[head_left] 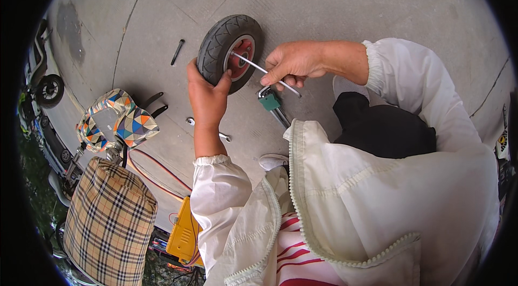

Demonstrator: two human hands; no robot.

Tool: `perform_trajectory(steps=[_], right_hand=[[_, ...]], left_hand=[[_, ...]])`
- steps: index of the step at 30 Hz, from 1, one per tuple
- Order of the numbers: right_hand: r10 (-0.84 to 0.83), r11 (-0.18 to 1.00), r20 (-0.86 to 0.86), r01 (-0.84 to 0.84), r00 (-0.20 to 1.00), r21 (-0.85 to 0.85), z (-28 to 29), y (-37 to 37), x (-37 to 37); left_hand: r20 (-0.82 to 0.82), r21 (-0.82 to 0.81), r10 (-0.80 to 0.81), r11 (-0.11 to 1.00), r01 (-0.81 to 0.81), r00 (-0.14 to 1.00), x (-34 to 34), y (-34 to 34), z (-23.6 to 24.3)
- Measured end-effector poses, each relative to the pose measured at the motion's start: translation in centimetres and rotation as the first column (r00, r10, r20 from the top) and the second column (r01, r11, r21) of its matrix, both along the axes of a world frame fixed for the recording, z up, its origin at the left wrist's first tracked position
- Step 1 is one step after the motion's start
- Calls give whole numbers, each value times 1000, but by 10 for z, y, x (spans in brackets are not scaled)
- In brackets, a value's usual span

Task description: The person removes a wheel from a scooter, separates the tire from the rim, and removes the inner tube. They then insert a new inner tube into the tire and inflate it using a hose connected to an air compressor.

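My left hand (206, 97) grips the lower left of a small wheel (218, 40) standing upright, with a black tyre and a red hub (242, 63). My right hand (294, 65) holds a long thin metal rod (252, 63), which reaches to the hub near the rim. Just below my right hand is a metal tool with a green block (270, 102), partly hidden by my jacket. A short black bar (177, 52) lies on the concrete left of the wheel. Small wrenches (224, 137) lie near my left forearm, partly hidden by it.
At lower left stand a patterned handlebar cover (137, 124), a plaid cover (108, 216) and a yellow box (183, 232) with cables. Parked scooters (49, 90) line the far left edge. My knee in dark trousers (383, 129) and shoe (270, 161) are below my hands, on concrete ground (350, 0).
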State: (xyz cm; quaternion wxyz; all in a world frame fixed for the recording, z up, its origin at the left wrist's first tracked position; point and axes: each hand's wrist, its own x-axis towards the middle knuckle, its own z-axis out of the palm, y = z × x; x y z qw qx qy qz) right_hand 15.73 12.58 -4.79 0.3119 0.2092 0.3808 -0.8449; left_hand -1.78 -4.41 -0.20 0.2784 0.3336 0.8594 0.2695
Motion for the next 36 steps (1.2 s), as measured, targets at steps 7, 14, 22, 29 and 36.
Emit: perform_trajectory(steps=[7,14,22,29,36], right_hand=[[-66,992,16,67,998,-104,3,4,0],[-28,999,63,30,998,-41,-4,2,4],[-60,987,61,69,996,-143,3,2,4],[-26,998,20,25,999,54,-7,0,4],[-70,992,97,79,993,-98,12,5,4]], left_hand=[[-11,4,-8,1000,8,1000,1,-1,0],[-106,-15,-51,999,50,993,10,-6,0],[-79,-2,-31,1000,31,996,11,-7,0],[-84,-13,-26,1000,25,996,13,-4,1],[-72,-1,-15,1000,15,997,11,-7,-2]])
